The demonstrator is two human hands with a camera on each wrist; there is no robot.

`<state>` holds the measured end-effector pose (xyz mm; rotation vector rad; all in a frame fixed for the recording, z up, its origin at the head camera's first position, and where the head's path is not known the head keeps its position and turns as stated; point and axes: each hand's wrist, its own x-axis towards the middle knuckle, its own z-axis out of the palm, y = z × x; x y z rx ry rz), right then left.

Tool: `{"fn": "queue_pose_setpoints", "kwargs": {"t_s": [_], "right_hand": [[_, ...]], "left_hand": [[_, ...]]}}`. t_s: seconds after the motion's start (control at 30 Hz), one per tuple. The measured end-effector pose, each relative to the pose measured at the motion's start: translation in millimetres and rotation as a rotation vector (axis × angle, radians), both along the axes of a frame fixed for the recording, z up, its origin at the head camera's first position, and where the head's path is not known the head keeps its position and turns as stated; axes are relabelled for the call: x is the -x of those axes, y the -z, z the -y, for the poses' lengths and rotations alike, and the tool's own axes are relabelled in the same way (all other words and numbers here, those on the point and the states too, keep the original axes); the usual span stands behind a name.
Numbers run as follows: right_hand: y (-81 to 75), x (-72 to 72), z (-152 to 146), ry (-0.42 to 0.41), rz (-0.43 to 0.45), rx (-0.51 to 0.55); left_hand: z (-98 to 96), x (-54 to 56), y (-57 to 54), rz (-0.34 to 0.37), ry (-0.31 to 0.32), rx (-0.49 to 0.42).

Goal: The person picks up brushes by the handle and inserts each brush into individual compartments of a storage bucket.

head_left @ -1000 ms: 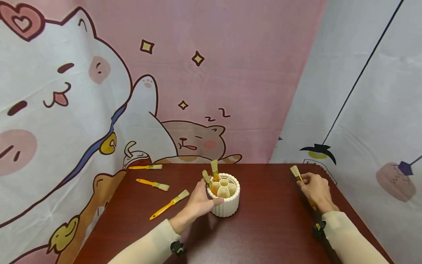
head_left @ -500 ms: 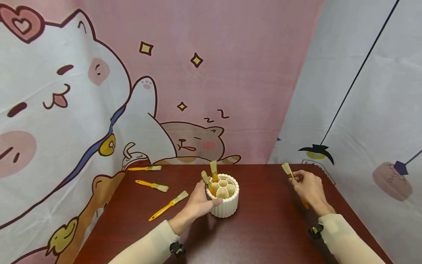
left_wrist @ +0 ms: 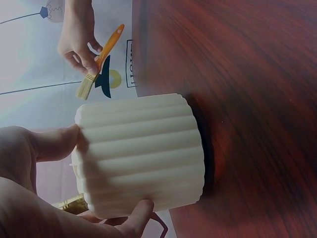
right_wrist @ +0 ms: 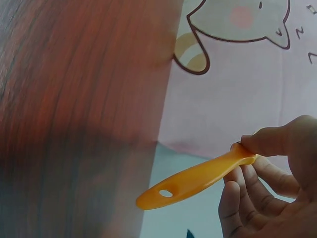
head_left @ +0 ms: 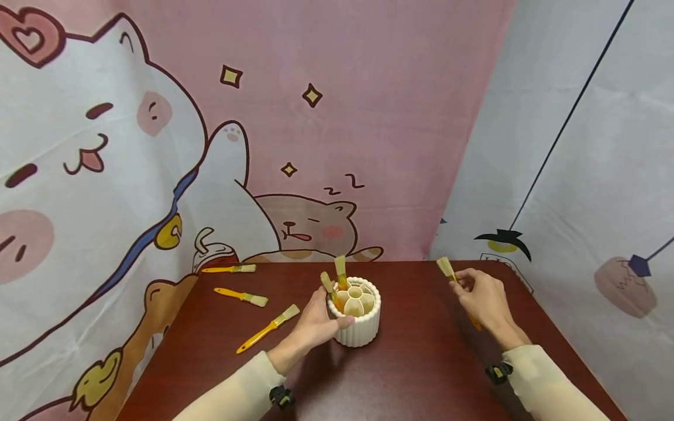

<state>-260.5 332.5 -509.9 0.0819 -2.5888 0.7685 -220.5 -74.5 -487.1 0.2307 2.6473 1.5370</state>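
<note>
Held brush (right_wrist: 195, 178): between the right fingers, to the right of the ribbed holder (head_left: 360, 332) and well apart from it, bristles up and leaning toward the holder.
Brush by view: the right wrist view gives the yellow-orange handle with a hole through its end, the bristles being hidden; the head view shows the bristles, with the hand over much of the handle; the left wrist view shows both ends.
Right hand (head_left: 483, 298): right of the holder, pinching the brush at its neck; the right wrist view shows the thumb on one side and bent fingers on the other.
Left hand (head_left: 315, 321): curved round the holder's left side, its fingers holding it, thumb at the near rim; the left wrist view adds a fingertip against the ribbed wall.
Holder by view: it stands upright on the surface (head_left: 421, 368); only the head view shows the petal-shaped compartments around a round middle one.
Standing brushes: a front brush (head_left: 327, 283) and a rear brush (head_left: 341, 267), bristles up in the holder's left part.
Lying brushes: left of the holder, a near brush (head_left: 267, 328), a middle brush (head_left: 240, 296) and a far brush (head_left: 229, 269), bristle ends toward the holder.
Backdrop (head_left: 400, 117): printed cloth behind the holder.
</note>
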Motion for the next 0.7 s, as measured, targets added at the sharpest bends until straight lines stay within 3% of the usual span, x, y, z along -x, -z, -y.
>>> {"fn": "queue_pose_setpoints", "kwargs": {"t_s": [0.43, 0.7], "right_hand": [[-21.8, -15.1, 32.8, -0.049, -0.064, 0.014], [-37.4, -26.2, 51.8, -0.088, -0.042, 0.037]], "left_hand": [[1.2, -0.2, 0.9, 0.005, -0.004, 0.006], [1.9, 1.6, 1.9, 0.029, -0.003, -0.027]]}}
